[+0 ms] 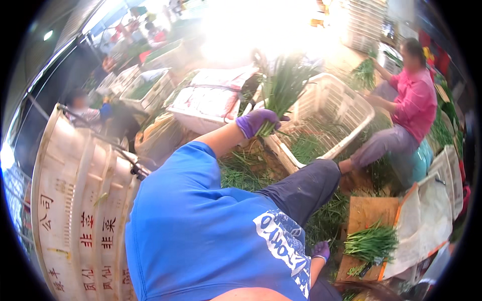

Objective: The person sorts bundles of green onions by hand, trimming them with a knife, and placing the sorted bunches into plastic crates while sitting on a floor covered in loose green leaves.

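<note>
My left hand [258, 123], in a purple glove, is stretched out and closed around the lower end of a bunch of garlic chives [285, 83]. The long green leaves point up, over the near left side of a white plastic crate [346, 143]. Low beside my leg is my right hand [320, 250], also gloved in purple. Its fingers are curled, and I cannot make out what they hold, if anything. To its right, another pile of chives [371, 243] lies on a wooden board [374, 208]. What looks like a dark-handled knife [366, 270] lies by that pile.
A person in a pink shirt [414, 103] sits across at the right, holding chives [364, 72]. Stacked white crates [75, 200] rise close on my left. Loose greens [246, 168] cover the floor. A covered crate [208, 98] stands ahead; a white sheet [422, 223] lies beside the board.
</note>
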Demonstrator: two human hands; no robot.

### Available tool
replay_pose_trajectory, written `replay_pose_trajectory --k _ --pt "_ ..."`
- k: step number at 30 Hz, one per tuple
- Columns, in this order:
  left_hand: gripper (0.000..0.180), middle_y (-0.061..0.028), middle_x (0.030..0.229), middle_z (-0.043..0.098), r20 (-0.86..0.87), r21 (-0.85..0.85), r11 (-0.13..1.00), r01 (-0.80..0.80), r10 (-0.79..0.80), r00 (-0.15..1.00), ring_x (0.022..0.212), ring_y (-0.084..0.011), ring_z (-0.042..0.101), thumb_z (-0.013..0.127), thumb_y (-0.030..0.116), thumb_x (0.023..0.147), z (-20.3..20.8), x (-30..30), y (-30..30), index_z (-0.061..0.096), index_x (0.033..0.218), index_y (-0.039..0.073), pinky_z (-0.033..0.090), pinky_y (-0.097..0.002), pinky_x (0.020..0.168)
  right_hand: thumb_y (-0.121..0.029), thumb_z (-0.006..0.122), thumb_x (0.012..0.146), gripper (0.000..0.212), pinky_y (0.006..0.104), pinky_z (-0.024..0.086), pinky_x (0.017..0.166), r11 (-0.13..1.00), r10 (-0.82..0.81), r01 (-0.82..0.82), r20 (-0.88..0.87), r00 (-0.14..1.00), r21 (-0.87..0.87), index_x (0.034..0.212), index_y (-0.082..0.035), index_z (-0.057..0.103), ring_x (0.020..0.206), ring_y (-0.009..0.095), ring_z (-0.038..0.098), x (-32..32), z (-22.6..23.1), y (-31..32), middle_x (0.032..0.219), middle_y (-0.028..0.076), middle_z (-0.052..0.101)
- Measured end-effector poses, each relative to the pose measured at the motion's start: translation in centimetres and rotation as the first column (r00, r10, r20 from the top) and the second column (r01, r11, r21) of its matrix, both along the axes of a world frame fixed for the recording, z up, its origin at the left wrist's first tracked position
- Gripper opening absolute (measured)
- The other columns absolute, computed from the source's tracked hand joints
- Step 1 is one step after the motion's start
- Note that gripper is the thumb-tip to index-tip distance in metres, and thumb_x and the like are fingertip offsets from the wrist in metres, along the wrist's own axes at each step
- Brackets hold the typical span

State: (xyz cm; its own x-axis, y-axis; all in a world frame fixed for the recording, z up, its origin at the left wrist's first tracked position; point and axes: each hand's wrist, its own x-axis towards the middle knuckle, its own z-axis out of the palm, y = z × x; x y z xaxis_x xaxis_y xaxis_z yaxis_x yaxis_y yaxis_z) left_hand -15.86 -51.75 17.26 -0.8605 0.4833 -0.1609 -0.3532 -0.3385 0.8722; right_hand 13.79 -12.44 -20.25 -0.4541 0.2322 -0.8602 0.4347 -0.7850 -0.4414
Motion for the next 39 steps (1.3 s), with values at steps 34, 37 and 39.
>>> replay_pose_trajectory --k 34,37,39 --pt "0.079 -0.0226 0.102 0.056 0.127 -0.978 0.126 0.169 -0.290 0.949 0.092 -0.0328 0.057 0.054 0.016 0.068 -23.2 -12.8 16.7 0.015 0.136 0.008 0.044 -0.0375 0.078 -0.023 0.044 0.081 0.025 0.0356 0.048 0.071 -0.686 0.535 -0.707 0.778 -0.329 0.173 0.088 -0.009 0.063 0.086 0.025 0.060 -3.5 7.3 -4.1 0.090 0.010 0.063" --pt "0.083 -0.0229 0.096 0.058 0.101 -0.984 0.110 0.138 -0.288 0.952 0.086 -0.0318 0.058 0.055 0.014 0.065 -24.3 -12.3 16.2 0.013 0.137 0.011 0.046 -0.0363 0.073 -0.022 0.045 0.080 0.023 0.0342 0.049 0.067 -0.901 0.432 -0.275 0.760 -0.485 0.337 0.080 -0.011 0.065 0.081 0.023 0.062 -3.9 8.3 -3.6 0.087 0.008 0.064" --pt "0.087 -0.0233 0.100 0.056 0.152 -0.979 0.087 0.184 -0.287 0.946 0.089 -0.0319 0.058 0.057 0.015 0.066 -24.2 -12.5 16.1 0.007 0.137 0.012 0.045 -0.0368 0.076 -0.022 0.048 0.078 0.020 0.0339 0.049 0.065 -0.872 0.471 -0.387 0.722 -0.506 0.299 0.079 -0.011 0.064 0.078 0.024 0.062 -4.1 7.7 -3.4 0.086 0.009 0.064"
